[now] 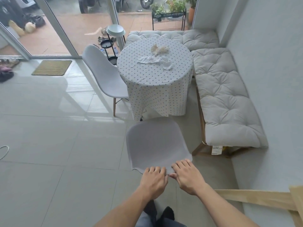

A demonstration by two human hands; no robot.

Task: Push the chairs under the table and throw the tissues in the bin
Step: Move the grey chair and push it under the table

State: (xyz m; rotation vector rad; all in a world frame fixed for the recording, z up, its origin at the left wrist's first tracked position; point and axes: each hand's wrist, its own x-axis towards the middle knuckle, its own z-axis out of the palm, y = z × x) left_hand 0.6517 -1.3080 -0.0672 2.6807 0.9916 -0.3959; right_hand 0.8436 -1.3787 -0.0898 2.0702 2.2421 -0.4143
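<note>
At the near chair (155, 143), our left hand (154, 181) and right hand (186, 176) grip its backrest; pushing crooked could snag the tablecloth (155, 89), scattering tissues (154, 58).

A single head-worn wide-angle camera looks forward and steeply down from standing height. Both forearms enter from the bottom edge, so each grip sits close below the lens. Beyond the grips the round desk (155, 69) lies mid-frame, farther off; the glass doors (68, 22) lie farthest, upper left.
</note>
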